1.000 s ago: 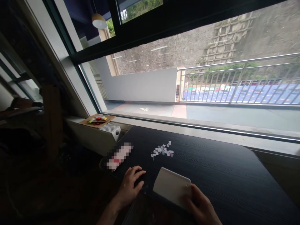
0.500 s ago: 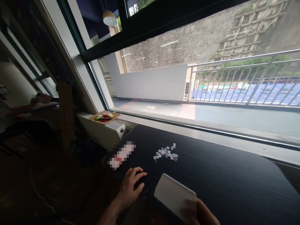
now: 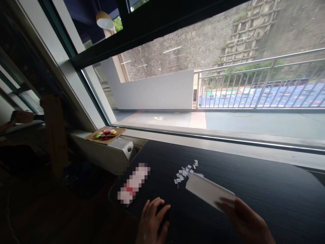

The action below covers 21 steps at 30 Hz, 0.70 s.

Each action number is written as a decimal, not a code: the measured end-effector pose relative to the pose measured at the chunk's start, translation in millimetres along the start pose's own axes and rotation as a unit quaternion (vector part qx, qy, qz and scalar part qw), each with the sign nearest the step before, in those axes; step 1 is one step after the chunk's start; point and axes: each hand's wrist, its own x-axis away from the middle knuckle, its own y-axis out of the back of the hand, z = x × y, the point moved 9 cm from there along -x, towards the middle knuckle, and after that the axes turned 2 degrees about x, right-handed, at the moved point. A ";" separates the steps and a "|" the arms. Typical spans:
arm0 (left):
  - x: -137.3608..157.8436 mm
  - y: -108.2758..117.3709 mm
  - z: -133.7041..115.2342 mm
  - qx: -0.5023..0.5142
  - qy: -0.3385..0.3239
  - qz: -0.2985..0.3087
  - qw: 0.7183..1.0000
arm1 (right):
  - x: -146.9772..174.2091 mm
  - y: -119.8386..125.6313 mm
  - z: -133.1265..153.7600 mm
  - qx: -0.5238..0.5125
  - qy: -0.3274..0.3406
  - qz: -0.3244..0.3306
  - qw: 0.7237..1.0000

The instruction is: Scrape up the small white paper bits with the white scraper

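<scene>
My right hand [image 3: 247,217] grips one end of a flat white rectangular piece with rounded corners [image 3: 208,189], like a shallow tray or lid; I cannot tell which. It is tilted above the dark table [image 3: 236,169], and its far end partly covers a pile of small white paper bits [image 3: 184,173]. My left hand [image 3: 153,220] is at the table's near edge, fingers apart and slightly bent, holding nothing. Beyond it, on the left side of the table, lies a blurred-out pink and red item [image 3: 133,184].
Along the far side of the table runs a window sill [image 3: 162,137]. A white heater-like box [image 3: 122,145] and a brown board [image 3: 105,135] with colourful small items stand at the table's left corner. Far left, a dim brown post [image 3: 54,132] rises from the floor.
My right hand has moved forward and right with the white piece, bringing it up to the paper bits. My left hand appears lower in view, and the view has shifted slightly.
</scene>
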 end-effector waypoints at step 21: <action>10.0 -6.7 4.4 -0.051 -0.042 -0.018 0.998 | -29.1 8.9 40.5 0.145 0.080 0.000 0.986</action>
